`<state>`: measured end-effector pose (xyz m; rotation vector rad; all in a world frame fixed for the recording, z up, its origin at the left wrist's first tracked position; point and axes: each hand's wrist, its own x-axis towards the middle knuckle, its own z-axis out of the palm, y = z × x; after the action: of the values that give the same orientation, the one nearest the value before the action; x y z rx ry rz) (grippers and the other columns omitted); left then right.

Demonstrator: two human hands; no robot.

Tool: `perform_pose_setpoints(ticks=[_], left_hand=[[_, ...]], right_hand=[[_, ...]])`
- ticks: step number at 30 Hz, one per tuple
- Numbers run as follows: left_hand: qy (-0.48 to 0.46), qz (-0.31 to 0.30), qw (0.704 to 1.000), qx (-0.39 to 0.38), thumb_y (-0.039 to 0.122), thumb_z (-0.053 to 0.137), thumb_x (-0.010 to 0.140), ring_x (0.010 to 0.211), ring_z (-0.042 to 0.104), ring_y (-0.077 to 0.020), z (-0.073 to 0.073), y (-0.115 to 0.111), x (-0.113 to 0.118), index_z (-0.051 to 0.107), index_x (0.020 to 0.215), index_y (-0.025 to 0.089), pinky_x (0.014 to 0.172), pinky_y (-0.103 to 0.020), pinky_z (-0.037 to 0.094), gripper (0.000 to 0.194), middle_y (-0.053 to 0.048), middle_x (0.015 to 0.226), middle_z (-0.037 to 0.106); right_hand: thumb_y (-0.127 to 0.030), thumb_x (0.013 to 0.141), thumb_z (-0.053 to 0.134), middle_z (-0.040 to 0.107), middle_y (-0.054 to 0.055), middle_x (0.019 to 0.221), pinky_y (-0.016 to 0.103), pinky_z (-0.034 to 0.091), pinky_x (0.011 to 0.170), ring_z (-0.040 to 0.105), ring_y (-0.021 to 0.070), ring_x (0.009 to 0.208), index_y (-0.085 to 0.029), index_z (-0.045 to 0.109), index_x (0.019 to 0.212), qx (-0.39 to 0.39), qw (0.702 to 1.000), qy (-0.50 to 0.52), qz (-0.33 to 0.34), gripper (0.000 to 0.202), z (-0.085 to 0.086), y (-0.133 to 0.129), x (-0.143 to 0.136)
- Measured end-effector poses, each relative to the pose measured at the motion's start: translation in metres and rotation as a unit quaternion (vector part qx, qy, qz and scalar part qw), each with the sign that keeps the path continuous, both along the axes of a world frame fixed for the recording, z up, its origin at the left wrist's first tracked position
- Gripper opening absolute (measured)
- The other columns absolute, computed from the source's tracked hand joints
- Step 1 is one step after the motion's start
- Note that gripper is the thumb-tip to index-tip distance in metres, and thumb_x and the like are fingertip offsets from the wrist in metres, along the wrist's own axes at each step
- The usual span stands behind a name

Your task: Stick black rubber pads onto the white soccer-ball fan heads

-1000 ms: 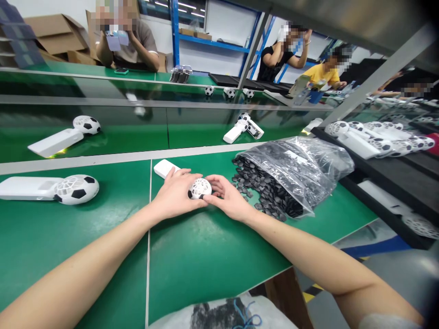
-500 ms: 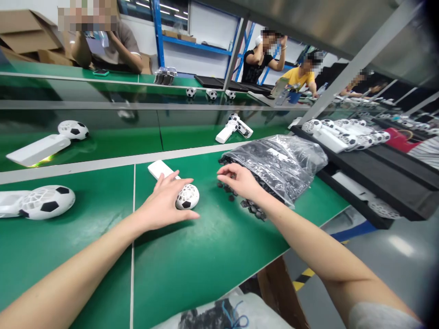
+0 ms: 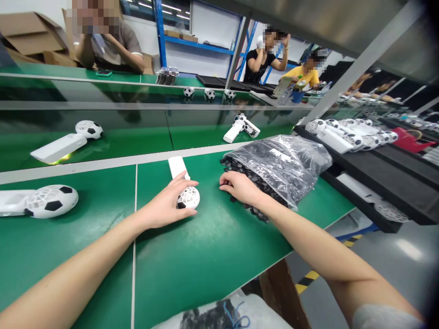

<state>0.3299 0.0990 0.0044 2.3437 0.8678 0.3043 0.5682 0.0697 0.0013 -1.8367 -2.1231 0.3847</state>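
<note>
Two bare hands were seen over the green bench (image 3: 212, 246). The left hand (image 3: 168, 205) was laid on a small handheld fan (image 3: 183, 187), its fingers curled loosely round the ball-shaped, football-patterned cage while the white handle pointed away toward the far edge of the bench. The right hand (image 3: 240, 187) was set palm down on a spill of small black parts (image 3: 255, 212) at the mouth of a clear plastic bag (image 3: 284, 167); the fingertips were bent down among the pieces, and whether one was pinched could not be told.

The fan was judged light and rigid, of hard moulded plastic, with a smooth handle that could slide on the mat. The openwork cage was thought the weaker part, so the handle or the solid rim of the cage was judged the better place to grip. The black parts were taken to be tiny, light and easily scattered, best lifted singly between thumb and forefinger.

A second fan (image 3: 41, 203) lay well apart to the left, and more fans were stacked on a black tray (image 3: 360, 157) to the right.
</note>
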Motion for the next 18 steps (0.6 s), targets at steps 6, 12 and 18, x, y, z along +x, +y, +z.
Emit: perform_pose_setpoints(ticks=[6, 12, 18], left_hand=[[-0.029, -0.029, 0.999, -0.012, 0.031, 0.058, 0.071, 0.133, 0.009, -0.0193, 0.003, 0.005, -0.004, 0.037, 0.125, 0.020, 0.108, -0.039, 0.018, 0.059, -0.006, 0.140, 0.029], [-0.037, -0.077, 0.996, -0.029, 0.023, 0.056, 0.070, 0.134, 0.008, -0.0176, 0.003, 0.010, -0.009, 0.038, 0.123, 0.022, 0.108, -0.036, 0.016, 0.057, -0.004, 0.138, 0.032], [-0.045, -0.086, 0.995, -0.027, 0.024, 0.057, 0.069, 0.133, 0.009, -0.0188, 0.002, 0.012, -0.008, 0.038, 0.124, 0.020, 0.108, -0.037, 0.015, 0.059, -0.004, 0.138, 0.031]], right_hand=[[-0.025, 0.082, 0.048, 0.057, -0.002, 0.068, 0.021, 0.042, 0.056, 0.053, 0.0092, 0.058, -0.019, 0.056, 0.089, -0.039, 0.980, 0.183, 0.062, 0.012, 0.010, -0.019, -0.024], [-0.022, 0.083, 0.049, 0.058, 0.003, 0.087, 0.027, 0.046, 0.075, 0.055, 0.0127, 0.081, -0.020, 0.062, 0.093, 0.012, 0.968, 0.179, 0.173, 0.017, 0.018, -0.023, -0.037], [-0.020, 0.082, 0.051, 0.063, 0.002, 0.086, 0.025, 0.046, 0.073, 0.058, 0.0115, 0.079, -0.019, 0.058, 0.098, 0.062, 0.972, 0.176, 0.142, 0.017, 0.019, -0.024, -0.039]])
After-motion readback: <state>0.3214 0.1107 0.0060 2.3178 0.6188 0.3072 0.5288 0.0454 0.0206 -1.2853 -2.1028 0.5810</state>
